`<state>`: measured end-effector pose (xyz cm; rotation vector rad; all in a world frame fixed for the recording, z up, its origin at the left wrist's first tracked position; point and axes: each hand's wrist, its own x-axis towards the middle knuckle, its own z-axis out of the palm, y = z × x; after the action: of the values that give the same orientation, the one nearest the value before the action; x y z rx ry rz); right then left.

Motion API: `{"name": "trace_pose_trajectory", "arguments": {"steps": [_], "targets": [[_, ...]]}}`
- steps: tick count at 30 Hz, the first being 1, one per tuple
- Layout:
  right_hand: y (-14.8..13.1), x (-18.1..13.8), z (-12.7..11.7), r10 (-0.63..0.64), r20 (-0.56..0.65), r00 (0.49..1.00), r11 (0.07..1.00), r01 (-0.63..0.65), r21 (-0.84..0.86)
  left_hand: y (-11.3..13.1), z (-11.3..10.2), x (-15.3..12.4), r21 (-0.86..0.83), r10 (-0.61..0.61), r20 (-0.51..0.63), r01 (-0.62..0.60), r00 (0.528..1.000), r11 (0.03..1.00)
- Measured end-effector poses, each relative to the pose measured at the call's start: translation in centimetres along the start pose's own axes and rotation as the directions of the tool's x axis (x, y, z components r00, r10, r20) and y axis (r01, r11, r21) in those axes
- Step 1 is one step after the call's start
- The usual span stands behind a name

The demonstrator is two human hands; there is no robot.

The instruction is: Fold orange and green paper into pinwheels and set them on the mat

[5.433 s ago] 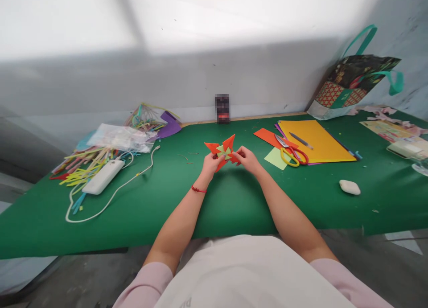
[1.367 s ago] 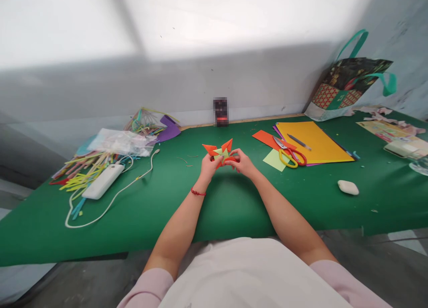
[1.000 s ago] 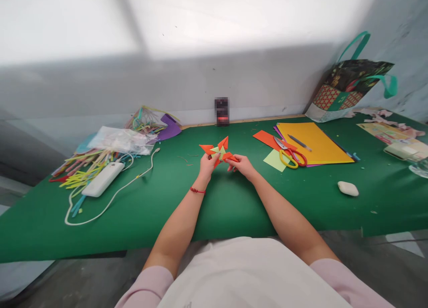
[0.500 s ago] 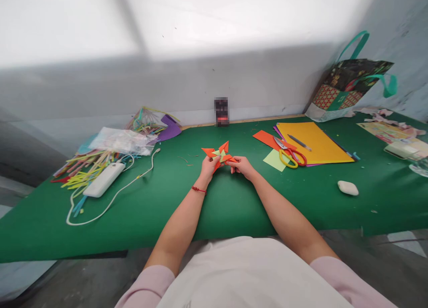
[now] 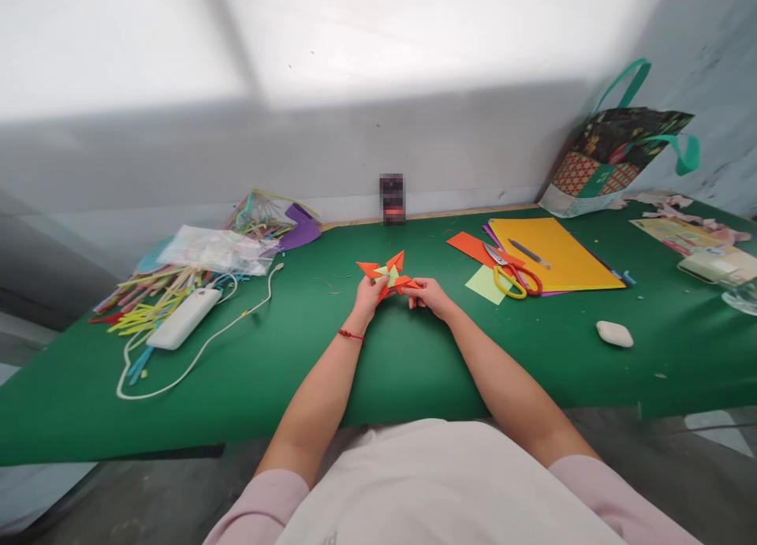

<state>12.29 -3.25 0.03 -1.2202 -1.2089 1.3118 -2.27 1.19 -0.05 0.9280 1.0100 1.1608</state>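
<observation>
Above the green tabletop (image 5: 402,371) I hold an orange folded paper star (image 5: 395,261) with a pale green centre and pointed arms. My left hand (image 5: 370,294) is closed on its near left side, the thumb lying by the centre. The fingers of my right hand (image 5: 429,296) pinch the star's right-hand point. Part of the star's near edge is hidden behind my hands. To the right of my right hand lie a pale green paper square (image 5: 486,285), an orange paper strip (image 5: 470,245) and scissors (image 5: 514,274) with red and yellow handles.
Yellow paper sheets (image 5: 568,253) with a pen (image 5: 528,252) on them lie at right. A white case (image 5: 614,334) sits nearer. Left are a white power bank (image 5: 184,318) with cable and a heap of paper strips (image 5: 142,299). A patterned bag (image 5: 603,166) leans on the wall.
</observation>
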Motion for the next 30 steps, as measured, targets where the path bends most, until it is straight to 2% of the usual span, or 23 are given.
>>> {"name": "trace_pose_trajectory", "arguments": {"steps": [7,14,19,27,30], "targets": [[-0.1,-0.1,-0.1,-0.042,0.022,0.999,0.998,0.043,-0.055,-0.2,-0.2,0.2,0.002,0.039,-0.017,-0.039,0.999,0.999],[-0.6,-0.2,-1.3,-0.31,-0.021,0.951,0.925,0.296,-0.236,-0.2,-0.2,0.2,0.017,0.037,-0.005,-0.037,0.999,0.999],[0.1,0.2,-0.9,-0.341,-0.018,0.94,0.9,0.321,-0.295,-0.2,0.0,-0.1,0.031,0.038,0.016,-0.039,0.999,0.999],[0.7,0.6,0.1,-0.347,-0.139,0.927,0.886,0.276,-0.372,-0.6,0.4,-0.2,0.028,0.068,0.015,-0.068,0.998,0.997],[0.8,0.7,0.2,-0.383,-0.126,0.915,0.87,0.311,-0.383,-0.8,0.4,0.0,0.029,0.08,-0.01,-0.08,0.997,0.996]]}}
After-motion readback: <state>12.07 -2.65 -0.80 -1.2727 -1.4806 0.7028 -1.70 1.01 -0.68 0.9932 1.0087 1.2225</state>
